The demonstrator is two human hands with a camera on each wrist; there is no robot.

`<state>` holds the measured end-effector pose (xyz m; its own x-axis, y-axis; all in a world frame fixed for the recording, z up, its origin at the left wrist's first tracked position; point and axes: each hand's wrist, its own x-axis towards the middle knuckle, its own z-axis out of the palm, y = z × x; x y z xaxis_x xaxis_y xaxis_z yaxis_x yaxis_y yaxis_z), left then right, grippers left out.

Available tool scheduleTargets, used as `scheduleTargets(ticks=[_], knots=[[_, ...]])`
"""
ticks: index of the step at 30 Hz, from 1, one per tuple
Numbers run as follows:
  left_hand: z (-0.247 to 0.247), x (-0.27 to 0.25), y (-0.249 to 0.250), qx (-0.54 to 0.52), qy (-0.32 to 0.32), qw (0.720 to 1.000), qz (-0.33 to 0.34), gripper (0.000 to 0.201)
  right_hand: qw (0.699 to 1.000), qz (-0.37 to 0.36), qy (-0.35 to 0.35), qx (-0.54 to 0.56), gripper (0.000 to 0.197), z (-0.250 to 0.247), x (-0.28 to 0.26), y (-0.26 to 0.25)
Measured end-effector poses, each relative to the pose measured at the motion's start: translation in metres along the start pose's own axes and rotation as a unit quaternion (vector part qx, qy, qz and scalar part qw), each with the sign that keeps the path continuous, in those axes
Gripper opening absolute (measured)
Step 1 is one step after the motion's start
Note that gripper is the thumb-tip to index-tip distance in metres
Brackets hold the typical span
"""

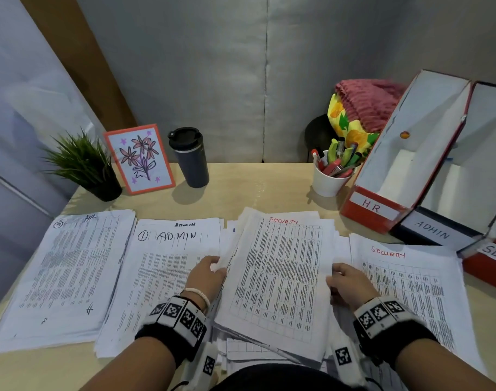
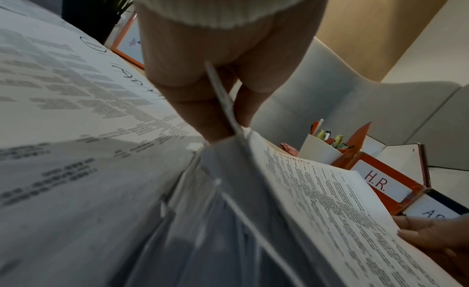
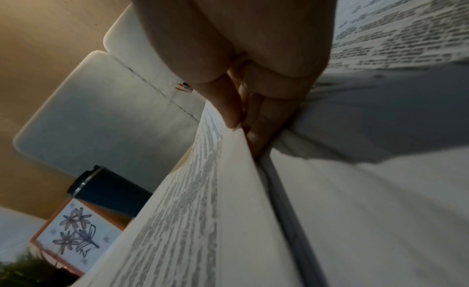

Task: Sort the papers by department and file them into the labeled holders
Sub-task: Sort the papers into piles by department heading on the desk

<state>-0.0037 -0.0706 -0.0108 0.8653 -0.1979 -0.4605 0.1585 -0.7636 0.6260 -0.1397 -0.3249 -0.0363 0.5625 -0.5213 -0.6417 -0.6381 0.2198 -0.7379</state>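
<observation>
A thick stack of printed sheets headed SECURITY (image 1: 277, 275) is held in the middle of the desk. My left hand (image 1: 210, 270) grips its left edge, thumb on top. My right hand (image 1: 339, 280) pinches its right edge (image 3: 236, 134). To the left lie an HR pile (image 1: 63, 275) and an ADMIN pile (image 1: 162, 266); a second SECURITY pile (image 1: 404, 289) lies to the right. Three open holders stand at the right: red H.R. (image 1: 373, 207), dark ADMIN (image 1: 433, 230) and red SECURITY (image 1: 492, 258). In the left wrist view the stack's edge (image 2: 225, 102) passes between thumb and fingers.
At the back of the wooden desk (image 1: 255, 187) stand a small potted plant (image 1: 83, 162), a framed flower drawing (image 1: 139, 158), a dark travel mug (image 1: 189, 156) and a white cup of pens (image 1: 331, 173). A pink and yellow cloth bundle (image 1: 359, 114) sits behind the cup.
</observation>
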Motion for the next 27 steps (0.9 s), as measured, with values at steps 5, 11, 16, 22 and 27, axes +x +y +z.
scheduleTargets(ticks=[5,11,16,22,27], knots=[[0.001,0.001,-0.001,-0.045,-0.016,0.999,-0.02,0.018,1.0,0.006,-0.013,0.026,0.023,0.005,-0.007,-0.001],[-0.004,0.002,0.001,-0.046,-0.136,0.989,-0.023,0.038,0.999,0.01,-0.019,0.037,0.025,0.014,-0.013,-0.004],[-0.006,0.003,0.004,-0.03,-0.164,0.985,-0.037,0.029,0.999,0.005,-0.044,-0.008,0.027,0.013,-0.014,-0.007],[-0.009,0.001,-0.007,-0.021,-0.175,0.984,-0.028,0.028,0.995,0.01,-0.055,0.083,0.028,0.013,-0.017,-0.002],[-0.01,-0.001,-0.016,0.019,-0.197,0.98,0.023,0.014,0.994,0.054,-0.052,0.082,0.012,0.014,-0.013,-0.006]])
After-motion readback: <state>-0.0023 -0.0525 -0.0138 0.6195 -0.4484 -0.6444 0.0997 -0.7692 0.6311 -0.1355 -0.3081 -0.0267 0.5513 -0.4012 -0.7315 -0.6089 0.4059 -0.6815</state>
